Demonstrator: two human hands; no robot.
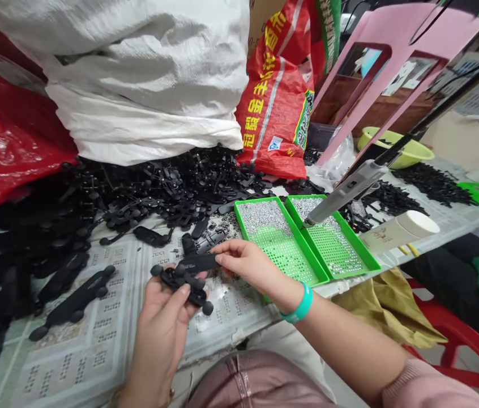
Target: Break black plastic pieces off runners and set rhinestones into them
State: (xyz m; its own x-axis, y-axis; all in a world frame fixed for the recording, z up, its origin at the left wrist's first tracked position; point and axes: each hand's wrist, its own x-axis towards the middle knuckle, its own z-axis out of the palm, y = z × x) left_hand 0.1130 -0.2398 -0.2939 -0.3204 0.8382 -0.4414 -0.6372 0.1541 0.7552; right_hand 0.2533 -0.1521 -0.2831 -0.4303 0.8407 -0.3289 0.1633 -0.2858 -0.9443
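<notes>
My left hand is closed around a black plastic part with round knobs, held above the table near its front edge. Just beyond it, a flat black plastic piece is pinched at its right end by the thumb and fingers of my right hand. The flat piece meets or overlaps the knobbed part; I cannot tell whether the two are joined. A teal band circles my right wrist. To the right of this hand are two green trays of small shiny screws. A grey electric screwdriver slants over the right tray.
Heaps of black plastic parts cover the table's back and left. One knobbed assembly lies apart at left. Behind stand a white sack and a red sack. A white bottle lies right, near a yellow-green bowl and pink chair.
</notes>
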